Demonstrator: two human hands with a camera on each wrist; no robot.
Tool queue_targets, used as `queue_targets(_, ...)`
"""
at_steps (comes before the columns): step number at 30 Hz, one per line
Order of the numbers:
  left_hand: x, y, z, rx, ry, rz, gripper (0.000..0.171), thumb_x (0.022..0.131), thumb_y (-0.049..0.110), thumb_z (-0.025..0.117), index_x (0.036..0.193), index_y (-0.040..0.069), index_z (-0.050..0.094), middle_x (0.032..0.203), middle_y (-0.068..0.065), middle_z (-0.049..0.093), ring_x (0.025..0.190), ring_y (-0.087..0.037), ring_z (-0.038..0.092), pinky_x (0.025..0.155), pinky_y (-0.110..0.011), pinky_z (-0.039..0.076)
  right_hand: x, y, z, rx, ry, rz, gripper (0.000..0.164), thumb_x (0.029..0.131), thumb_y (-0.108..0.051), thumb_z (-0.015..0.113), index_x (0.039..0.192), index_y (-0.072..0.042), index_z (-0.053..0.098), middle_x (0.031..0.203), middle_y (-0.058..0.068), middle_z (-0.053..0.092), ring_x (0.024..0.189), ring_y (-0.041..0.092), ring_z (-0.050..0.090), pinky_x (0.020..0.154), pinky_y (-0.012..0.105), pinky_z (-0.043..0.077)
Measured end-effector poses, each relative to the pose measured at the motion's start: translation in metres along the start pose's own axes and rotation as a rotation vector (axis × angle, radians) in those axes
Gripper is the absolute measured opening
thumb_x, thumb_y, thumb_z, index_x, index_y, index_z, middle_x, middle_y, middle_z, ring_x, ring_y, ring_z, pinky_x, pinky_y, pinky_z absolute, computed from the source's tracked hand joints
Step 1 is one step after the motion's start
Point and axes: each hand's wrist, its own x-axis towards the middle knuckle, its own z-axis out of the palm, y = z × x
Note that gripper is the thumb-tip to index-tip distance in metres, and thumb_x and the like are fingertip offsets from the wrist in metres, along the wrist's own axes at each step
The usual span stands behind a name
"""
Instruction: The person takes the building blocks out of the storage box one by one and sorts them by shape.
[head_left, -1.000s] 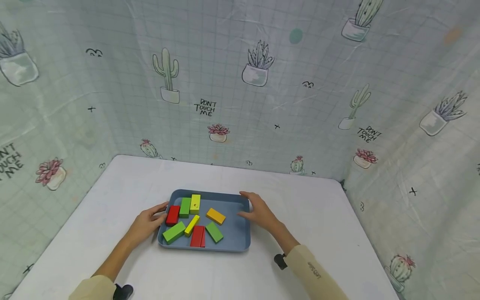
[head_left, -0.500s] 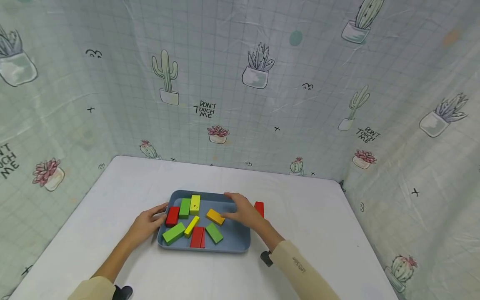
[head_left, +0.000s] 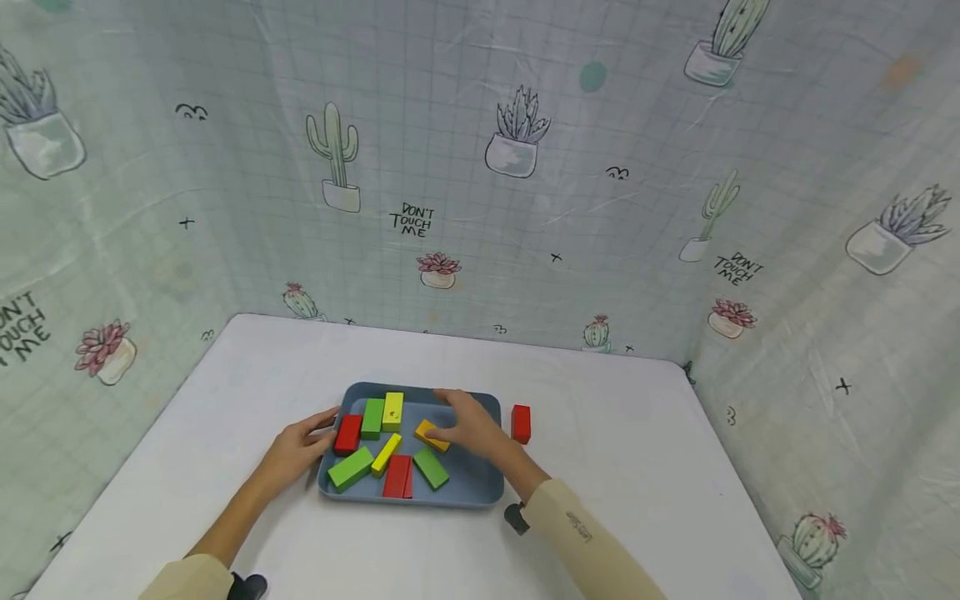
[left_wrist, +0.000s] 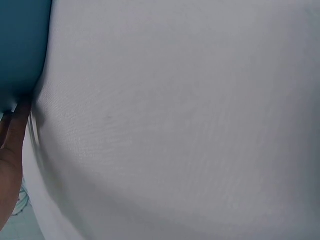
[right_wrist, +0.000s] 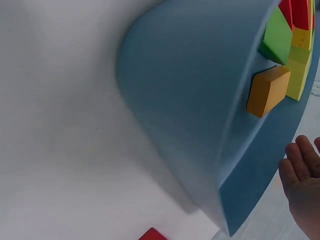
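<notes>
A blue-grey tray lies on the table with coloured rectangular blocks in it. My right hand is over its right half, fingers spread, and in the head view its thumb overlaps the orange block. In the right wrist view the right hand has nothing between its fingers, and the orange block sits apart from it. My left hand touches the tray's left side with fingers extended. The left wrist view shows its fingertips against the outer wall.
Beside the tray's right side, a red block stands on the white table. Green, yellow and red blocks fill the tray's left half, including a green block near the front rim. A cactus-print curtain surrounds the table.
My right hand has moved left from the tray's right rim to over the orange block. The red block beside the tray has come into view from behind it. My left hand stays put.
</notes>
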Motion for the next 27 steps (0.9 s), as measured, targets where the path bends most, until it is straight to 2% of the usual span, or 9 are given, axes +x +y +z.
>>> queue_targets(10, 0.001, -0.003, -0.001, -0.012, 0.001, -0.002, 0.048, 0.097, 0.018, 0.055, 0.142, 0.005, 0.042, 0.134, -0.026, 0.046, 0.114, -0.040, 0.053, 0.088, -0.037, 0.050, 0.021, -0.020, 0.011, -0.022, -0.034, -0.045, 0.068, 0.083, -0.033, 0.073, 0.140, -0.010, 0.043, 0.137, 0.004, 0.047, 0.122, 0.019, 0.045, 0.100, 0.034, 0.041)
queue_targets(16, 0.000, -0.003, 0.000, -0.025, 0.016, -0.006, 0.048, 0.097, 0.016, 0.055, 0.141, 0.005, 0.043, 0.134, -0.026, 0.047, 0.113, -0.039, 0.054, 0.088, -0.037, 0.049, 0.028, -0.025, 0.018, -0.040, -0.065, -0.008, 0.068, 0.085, -0.034, 0.071, 0.142, -0.011, 0.042, 0.138, 0.003, 0.047, 0.123, 0.018, 0.045, 0.101, 0.034, 0.040)
queue_targets(27, 0.001, -0.003, 0.000, -0.025, 0.023, -0.013, 0.047, 0.096, 0.014, 0.055, 0.141, 0.005, 0.044, 0.133, -0.025, 0.048, 0.113, -0.038, 0.054, 0.088, -0.037, 0.050, 0.036, -0.025, 0.025, -0.032, -0.054, 0.021, 0.067, 0.084, -0.034, 0.072, 0.140, -0.011, 0.044, 0.135, 0.004, 0.049, 0.122, 0.019, 0.046, 0.101, 0.035, 0.040)
